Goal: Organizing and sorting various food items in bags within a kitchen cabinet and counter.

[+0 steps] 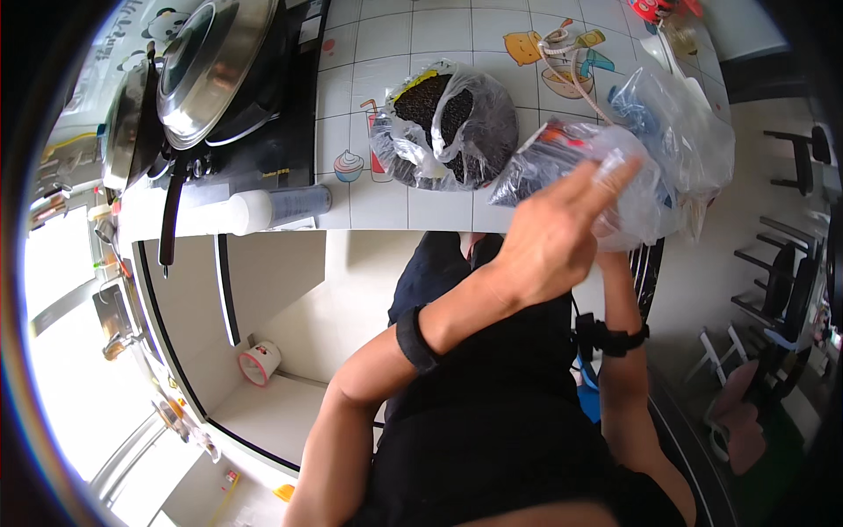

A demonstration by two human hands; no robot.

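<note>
My left hand (556, 227) reaches across to the right, its blurred fingers pinching the film of a clear plastic bag (632, 141). Dark contents and a red-orange patch show in the packet (546, 158) beside those fingers. Behind the same bag, at the counter's front edge, is my right hand (609, 230), mostly hidden; its grip is unclear. To the left, a clear plastic bag of dark granules (487, 132) lies open at the top. At the right is another crumpled clear bag (705, 145) with something blue by it. A beige cord (576, 76) lies behind the packet.
A lidded steel pan (217, 72) stands on the black hob (263, 151) at the left, near a second pan whose handle (172, 217) sticks out past the edge. A white-capped bottle (283, 207) lies along the tiled counter's front. Red item (655, 8) at the far right; bin (260, 362) below.
</note>
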